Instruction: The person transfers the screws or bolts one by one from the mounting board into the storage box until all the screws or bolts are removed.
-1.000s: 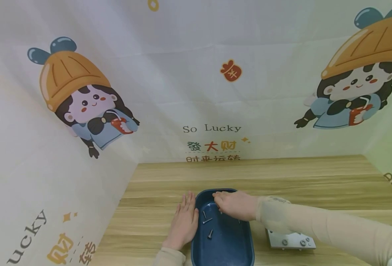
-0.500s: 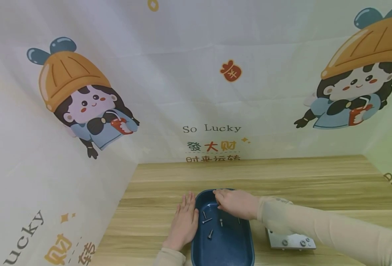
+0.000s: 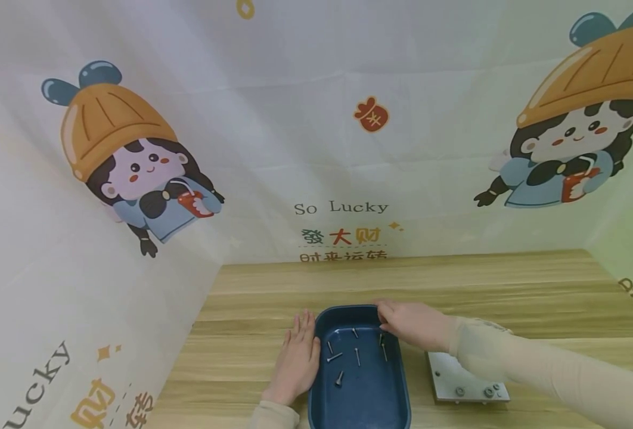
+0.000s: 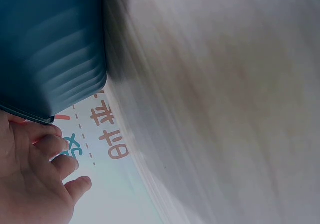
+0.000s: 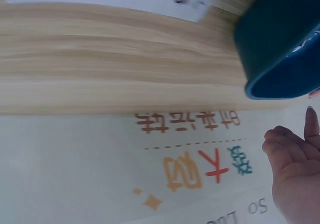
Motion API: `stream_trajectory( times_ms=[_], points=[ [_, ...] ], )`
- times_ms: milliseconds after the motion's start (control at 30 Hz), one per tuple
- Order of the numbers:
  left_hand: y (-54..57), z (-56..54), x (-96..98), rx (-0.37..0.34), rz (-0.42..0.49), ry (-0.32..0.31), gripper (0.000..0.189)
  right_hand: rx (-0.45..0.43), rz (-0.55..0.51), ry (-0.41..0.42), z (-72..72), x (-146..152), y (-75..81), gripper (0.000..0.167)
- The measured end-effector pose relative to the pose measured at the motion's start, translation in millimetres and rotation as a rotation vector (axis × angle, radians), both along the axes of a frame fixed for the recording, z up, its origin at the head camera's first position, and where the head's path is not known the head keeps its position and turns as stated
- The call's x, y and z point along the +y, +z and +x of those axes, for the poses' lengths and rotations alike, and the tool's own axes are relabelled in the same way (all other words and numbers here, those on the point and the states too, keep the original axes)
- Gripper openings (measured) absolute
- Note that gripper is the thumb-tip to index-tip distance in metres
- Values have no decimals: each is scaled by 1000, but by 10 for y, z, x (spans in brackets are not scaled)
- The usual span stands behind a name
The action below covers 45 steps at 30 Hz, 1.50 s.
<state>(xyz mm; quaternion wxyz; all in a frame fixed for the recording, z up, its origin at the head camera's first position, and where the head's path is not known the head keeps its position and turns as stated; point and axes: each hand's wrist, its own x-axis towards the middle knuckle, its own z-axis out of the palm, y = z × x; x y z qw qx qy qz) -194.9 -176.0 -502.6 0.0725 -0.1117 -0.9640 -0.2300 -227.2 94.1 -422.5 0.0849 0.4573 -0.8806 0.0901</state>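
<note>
Several metal screws, among them a thicker one [image 3: 340,378] and a thin one [image 3: 357,356], lie scattered inside a dark blue tray [image 3: 360,411]. Against the tray's left side rests my left hand [image 3: 295,360], fingers extended; the left wrist view shows its fingertips by the rim. My right hand [image 3: 418,325] is at the far right corner, thumb and forefinger by the rim. In the right wrist view its loosely bent fingers [image 5: 287,144] and thumb are spread apart, and no object shows between them.
Right of the tray, partly under my right forearm, lies a light grey metal plate [image 3: 456,378] with bolts in it. The wood-grain tabletop [image 3: 402,280] ends at a printed white cloth [image 3: 273,179] at the back.
My right hand has moved right, from above the tray's far end to its far right corner. Screws it covered now show. My left hand has stayed in place.
</note>
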Motion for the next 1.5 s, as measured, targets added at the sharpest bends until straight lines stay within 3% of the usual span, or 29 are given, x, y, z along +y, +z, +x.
stream_trajectory(
  times_ms=[233, 533, 833, 1167, 1500],
  points=[
    [17, 17, -8, -9, 5, 9, 51, -20, 2, -38, 105, 306, -59, 38],
    [-13, 27, 0, -20, -1, 5, 52, -14, 12, -114, 321, 662, -272, 44],
    [19, 31, 16, -18, 17, -3, 51, 126, -6, -171, 530, 1017, -469, 45],
    [2, -2, 20, -6, 15, 4, 51, 153, -105, -160, 671, 1365, -660, 59],
    [1, -6, 13, -9, 9, -2, 51, 203, -115, -174, 705, 1405, -782, 38]
  ],
)
